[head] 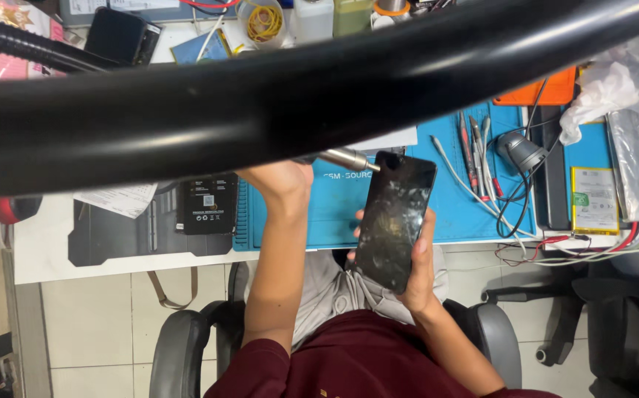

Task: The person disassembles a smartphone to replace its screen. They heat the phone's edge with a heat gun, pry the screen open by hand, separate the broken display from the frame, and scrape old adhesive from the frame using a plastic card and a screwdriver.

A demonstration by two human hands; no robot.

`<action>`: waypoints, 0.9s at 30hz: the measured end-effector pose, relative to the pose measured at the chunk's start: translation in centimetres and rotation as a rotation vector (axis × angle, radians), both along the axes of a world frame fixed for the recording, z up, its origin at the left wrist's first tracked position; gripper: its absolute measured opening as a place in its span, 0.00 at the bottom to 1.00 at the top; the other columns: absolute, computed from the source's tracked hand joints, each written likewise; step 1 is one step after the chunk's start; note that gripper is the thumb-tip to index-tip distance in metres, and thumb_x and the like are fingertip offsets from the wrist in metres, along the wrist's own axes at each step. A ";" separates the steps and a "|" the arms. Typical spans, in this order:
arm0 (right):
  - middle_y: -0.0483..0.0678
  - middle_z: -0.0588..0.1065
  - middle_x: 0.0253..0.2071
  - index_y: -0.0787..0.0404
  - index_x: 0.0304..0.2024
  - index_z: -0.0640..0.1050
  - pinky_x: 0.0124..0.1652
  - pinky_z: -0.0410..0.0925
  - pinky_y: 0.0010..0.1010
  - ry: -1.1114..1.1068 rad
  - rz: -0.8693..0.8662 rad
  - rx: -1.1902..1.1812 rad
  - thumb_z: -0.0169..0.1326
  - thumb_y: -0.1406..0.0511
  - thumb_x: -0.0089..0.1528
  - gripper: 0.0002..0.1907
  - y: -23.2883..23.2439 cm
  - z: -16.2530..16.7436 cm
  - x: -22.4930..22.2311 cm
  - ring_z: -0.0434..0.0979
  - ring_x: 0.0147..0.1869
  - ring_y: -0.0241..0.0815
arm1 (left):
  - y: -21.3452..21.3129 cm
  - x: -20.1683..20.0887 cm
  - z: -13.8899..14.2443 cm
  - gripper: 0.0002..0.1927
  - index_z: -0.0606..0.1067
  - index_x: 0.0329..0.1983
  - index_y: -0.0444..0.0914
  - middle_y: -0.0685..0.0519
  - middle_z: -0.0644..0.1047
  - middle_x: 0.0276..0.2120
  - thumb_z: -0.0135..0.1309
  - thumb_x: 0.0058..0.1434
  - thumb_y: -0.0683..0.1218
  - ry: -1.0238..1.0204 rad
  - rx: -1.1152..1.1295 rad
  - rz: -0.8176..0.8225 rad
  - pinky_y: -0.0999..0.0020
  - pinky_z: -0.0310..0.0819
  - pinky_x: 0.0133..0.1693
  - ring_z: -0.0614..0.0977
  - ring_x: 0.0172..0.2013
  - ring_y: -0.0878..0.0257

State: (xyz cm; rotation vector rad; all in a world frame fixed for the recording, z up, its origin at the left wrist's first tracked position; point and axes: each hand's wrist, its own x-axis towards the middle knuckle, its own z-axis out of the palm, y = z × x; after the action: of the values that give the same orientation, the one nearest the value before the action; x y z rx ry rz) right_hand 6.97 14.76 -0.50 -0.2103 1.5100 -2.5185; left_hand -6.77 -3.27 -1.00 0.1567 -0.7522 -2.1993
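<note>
Head view, looking down from above a thick black bar (319, 88) that crosses the upper half of the frame. The right hand (415, 265) has its grip wrapped around the lower part of a dark phone (395, 220), fingers along one edge and thumb on the other, holding it up off the tabletop (482, 214) with its face toward the camera. The glass looks cracked or heavily smeared; which one, the picture does not settle. The left hand (279, 184) is raised just beside the phone's upper corner, and its grip is partly hidden by the bar, so the pinch cannot be read clearly; it seems to hold a metal-barrelled tool (345, 158) whose tip touches or nearly touches the phone's top edge.

As a judgement, the work looks early: the phone is still whole, its screen not lifted, with no parts set aside near either grip. Beyond the tool lies a blue work mat (349, 206), and further to the right of the holding grip are spare hand tools (474, 151), cables (515, 191) and a flat battery pack (594, 199).
</note>
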 end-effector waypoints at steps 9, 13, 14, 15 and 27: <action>0.64 0.70 0.60 0.53 0.71 0.51 0.50 0.77 0.45 0.086 -0.102 0.016 0.40 0.41 0.72 0.35 1.1 0.1 -3.7 0.78 0.55 0.51 | 1.0 5.4 2.7 0.19 0.69 0.49 0.35 0.52 0.75 0.34 0.41 0.80 0.56 -0.034 -0.013 -0.126 0.73 0.75 0.28 0.78 0.27 0.65; 0.59 0.69 0.60 0.56 0.77 0.51 0.57 0.72 0.39 0.119 -0.176 0.076 0.40 0.43 0.74 0.38 1.8 -0.7 -4.3 0.75 0.58 0.48 | 1.4 5.3 3.6 0.21 0.67 0.52 0.32 0.44 0.75 0.38 0.30 0.76 0.53 -0.207 0.607 -0.022 0.63 0.78 0.35 0.80 0.33 0.54; 0.57 0.68 0.60 0.57 0.79 0.49 0.57 0.71 0.38 0.103 -0.207 0.100 0.40 0.43 0.74 0.40 2.1 -0.9 -4.2 0.73 0.59 0.48 | 0.9 4.9 3.7 0.22 0.66 0.52 0.33 0.43 0.76 0.37 0.29 0.76 0.54 -0.142 0.639 -0.073 0.60 0.79 0.36 0.80 0.33 0.53; 0.55 0.66 0.63 0.58 0.79 0.48 0.61 0.70 0.37 0.092 -0.224 0.112 0.40 0.43 0.74 0.41 2.2 -1.3 -4.0 0.71 0.63 0.47 | 0.6 4.5 3.7 0.22 0.66 0.53 0.34 0.42 0.76 0.36 0.28 0.75 0.55 -0.081 0.672 -0.127 0.58 0.79 0.36 0.80 0.32 0.51; 0.69 0.66 0.62 0.54 0.69 0.49 0.48 0.78 0.49 -0.081 0.010 -0.066 0.44 0.41 0.69 0.38 0.9 -0.5 0.9 0.75 0.57 0.54 | -1.8 -1.0 2.8 0.23 0.64 0.53 0.36 0.44 0.73 0.31 0.35 0.82 0.61 0.255 0.178 -0.345 0.58 0.74 0.33 0.74 0.27 0.55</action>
State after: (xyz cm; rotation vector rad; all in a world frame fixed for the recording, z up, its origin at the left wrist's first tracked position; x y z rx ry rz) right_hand 7.92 15.63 -1.03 -0.1235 1.3946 -2.5388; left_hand -7.74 -5.08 1.80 -0.1769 -0.4662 -2.5503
